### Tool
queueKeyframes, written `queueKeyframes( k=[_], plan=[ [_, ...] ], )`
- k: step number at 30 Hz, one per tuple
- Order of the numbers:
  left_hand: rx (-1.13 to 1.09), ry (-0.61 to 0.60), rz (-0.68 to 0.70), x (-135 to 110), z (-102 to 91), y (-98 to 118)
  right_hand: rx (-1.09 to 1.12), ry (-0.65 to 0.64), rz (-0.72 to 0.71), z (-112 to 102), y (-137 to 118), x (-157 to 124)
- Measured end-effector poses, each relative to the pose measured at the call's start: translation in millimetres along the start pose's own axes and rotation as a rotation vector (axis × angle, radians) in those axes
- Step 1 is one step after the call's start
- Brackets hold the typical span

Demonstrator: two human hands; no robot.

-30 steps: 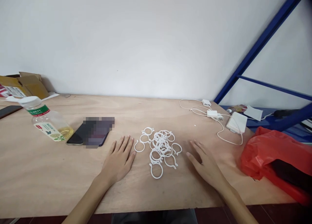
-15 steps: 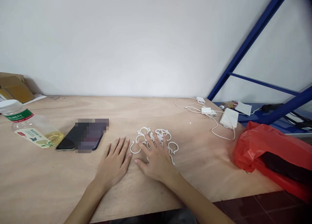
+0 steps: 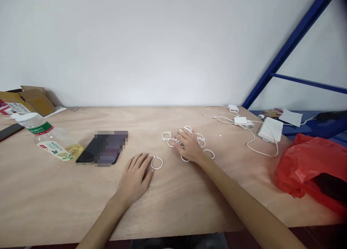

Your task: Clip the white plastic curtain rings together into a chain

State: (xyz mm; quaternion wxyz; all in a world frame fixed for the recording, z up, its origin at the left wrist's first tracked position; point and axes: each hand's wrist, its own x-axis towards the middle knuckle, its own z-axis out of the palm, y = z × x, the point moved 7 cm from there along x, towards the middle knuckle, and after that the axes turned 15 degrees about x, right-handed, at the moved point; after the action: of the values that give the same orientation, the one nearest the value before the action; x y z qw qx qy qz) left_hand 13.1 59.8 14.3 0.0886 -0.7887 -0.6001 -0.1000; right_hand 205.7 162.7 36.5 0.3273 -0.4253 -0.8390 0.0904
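White rings (image 3: 187,127) lie clustered beneath the right hand (image 3: 190,146), at two o'clock from the left hand (image 3: 135,176); whether the right grip has caught any, I cannot tell. The left grip is released, spread palm-down on the wooden surface (image 3: 173,205), one loose ring (image 3: 157,168) just beside it at two o'clock. Probably plastic, they should be light, stiff and smooth; pinching the band clear of the small tabs looks best.

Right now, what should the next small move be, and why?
Probably have the left hand pinch the lone white ring: it lies apart from the other rings, right beside that hand's fingertips, so it looks easiest to single out. The right hand is over the cluster, partly hiding it.
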Motion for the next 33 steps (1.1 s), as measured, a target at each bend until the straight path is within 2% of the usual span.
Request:
queueKeyframes(
  k=[3, 4, 6, 7, 9, 11, 14, 17, 20, 24, 27, 30, 33],
  plan=[
    [-0.058, 0.020, -0.006, 7.1, -2.3, 2.2, 0.042, 0.174, -0.019, -32.7, 1.4, -6.1],
    [-0.068, 0.019, -0.015, 10.9, -1.9, 2.8, 0.039, 0.220, 0.017, -45.2, 3.9, -13.1],
    [-0.087, 0.016, -0.025, 20.4, -0.1, 4.8, 0.009, 0.260, 0.181, -67.3, 14.4, -33.5],
    [-0.099, 0.016, -0.026, 25.9, 1.0, 6.4, 0.014, 0.221, 0.282, -73.2, 20.5, -45.5],
    [-0.124, 0.015, -0.021, 38.0, 4.3, 10.6, 0.081, 0.048, 0.454, -72.2, 28.7, -69.8],
    [-0.141, 0.005, -0.018, 50.5, 8.9, 15.4, 0.103, -0.048, 0.512, -67.7, 26.2, -87.0],
    [-0.157, -0.011, -0.025, 67.6, 15.9, 22.2, 0.081, -0.033, 0.459, -56.7, 13.7, -87.7],
    [-0.179, -0.019, -0.064, 80.6, 20.0, 26.5, 0.056, -0.020, 0.402, -39.0, 8.9, -68.7],
    [-0.204, -0.032, -0.153, 88.7, 20.9, 26.8, -0.017, -0.012, 0.371, -27.5, 16.5, -47.1],
    [-0.205, -0.044, -0.254, 94.7, 20.1, 25.5, -0.104, 0.040, 0.380, -27.9, 32.5, -34.2],
    [-0.199, -0.058, -0.269, 97.5, 21.4, 24.0, -0.084, 0.115, 0.365, -33.7, 33.1, -34.9],
    [-0.216, -0.064, -0.259, 97.7, 23.3, 22.2, 0.035, 0.108, 0.235, -29.4, 14.8, -34.3],
    [-0.219, -0.050, -0.263, 95.6, 23.2, 21.3, 0.119, -0.009, 0.062, -12.9, -13.2, -31.3]
  ],
)
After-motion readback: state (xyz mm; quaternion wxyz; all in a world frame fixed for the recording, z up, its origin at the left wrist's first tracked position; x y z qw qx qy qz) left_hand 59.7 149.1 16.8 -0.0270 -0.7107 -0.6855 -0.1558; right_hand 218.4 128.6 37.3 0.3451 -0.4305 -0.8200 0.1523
